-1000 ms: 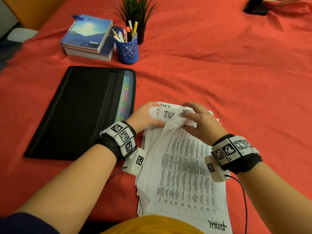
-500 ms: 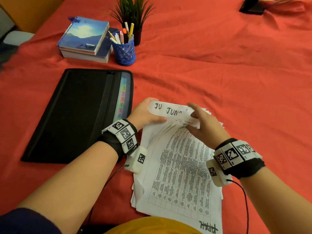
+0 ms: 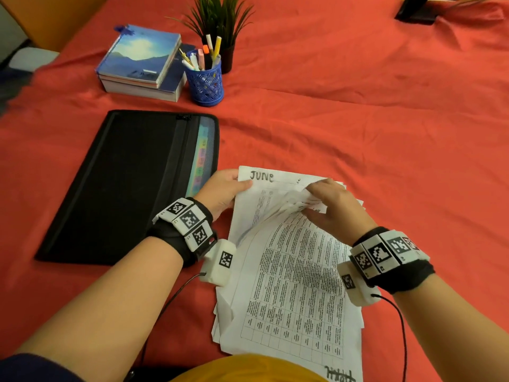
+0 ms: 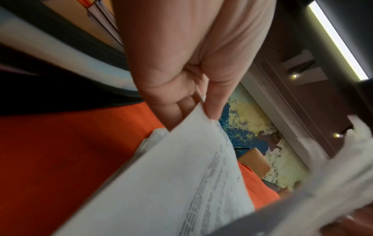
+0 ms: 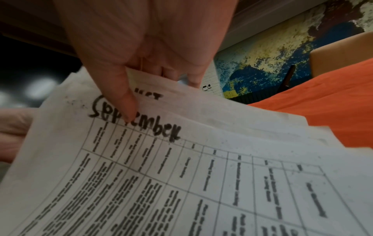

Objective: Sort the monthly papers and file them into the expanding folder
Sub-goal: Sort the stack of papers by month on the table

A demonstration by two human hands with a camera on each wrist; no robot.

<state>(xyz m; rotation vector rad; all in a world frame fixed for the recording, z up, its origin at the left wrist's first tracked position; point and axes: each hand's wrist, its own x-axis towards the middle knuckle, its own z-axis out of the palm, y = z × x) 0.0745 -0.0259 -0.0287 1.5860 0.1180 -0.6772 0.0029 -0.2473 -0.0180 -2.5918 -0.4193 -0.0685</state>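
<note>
Beside the folder [image 3: 132,183], left hand [image 3: 221,193] pinches the papers [image 3: 292,285]; right hand [image 3: 334,205] has leafed past July sheets, June now exposed. Sorting continues.

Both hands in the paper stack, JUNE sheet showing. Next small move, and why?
Probably keep thumbing: the right hand bends back the upper sheets, one headed September, while the left hand pinches the JUNE sheet. The months look mixed, and the expanding folder lies flat, so filing seems premature.
</note>
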